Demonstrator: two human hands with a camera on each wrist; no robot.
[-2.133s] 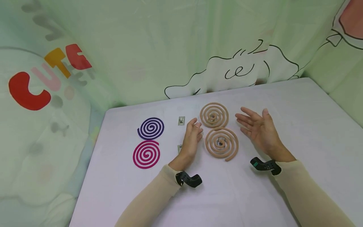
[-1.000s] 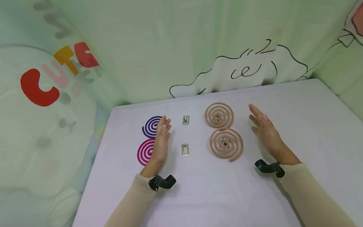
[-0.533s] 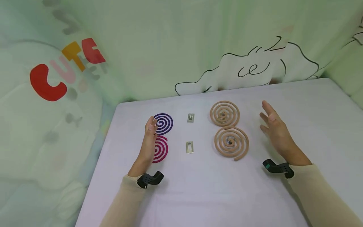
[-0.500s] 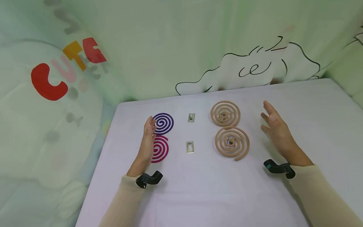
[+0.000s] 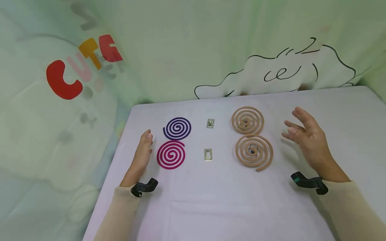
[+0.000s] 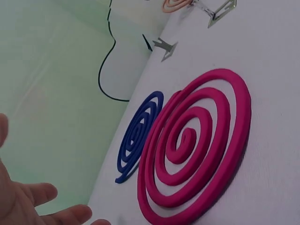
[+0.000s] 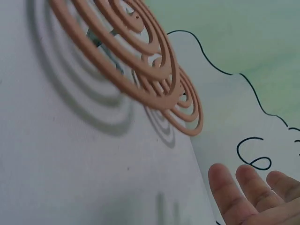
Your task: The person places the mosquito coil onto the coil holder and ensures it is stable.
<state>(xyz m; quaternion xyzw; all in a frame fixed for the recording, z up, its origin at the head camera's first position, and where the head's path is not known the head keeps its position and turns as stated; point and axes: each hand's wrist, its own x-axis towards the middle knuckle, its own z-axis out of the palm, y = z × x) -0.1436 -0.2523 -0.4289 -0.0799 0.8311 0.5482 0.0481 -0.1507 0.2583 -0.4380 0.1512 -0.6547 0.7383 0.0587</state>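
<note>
My left hand (image 5: 140, 156) is held above the table to the left of a pink mosquito coil (image 5: 158, 154), its fingers extended and holding nothing. A dark blue mosquito coil (image 5: 165, 129) lies flat just behind the pink one. On the other side, my right hand (image 5: 313, 140) hovers with spread, slightly bent fingers, also holding nothing. Nearest to it are two brown mosquito coils, the front one (image 5: 270, 152) and the back one (image 5: 233, 120), both raised off the table on small metal stands. In the right wrist view, the brown coil (image 7: 140, 96) casts a shadow beneath it.
Two small metal coil stands, the back one (image 5: 210, 127) and the front one (image 5: 208, 160), stand between the coloured and the brown coils. A white cloth covers the table (image 5: 217, 201). A green printed curtain (image 5: 169, 50) hangs behind it and along the left side.
My left hand has moved left from between the stands and brown coils, across the coloured coils, to their outer side. My right hand has drifted right, away from the brown coils. The view has shifted.
</note>
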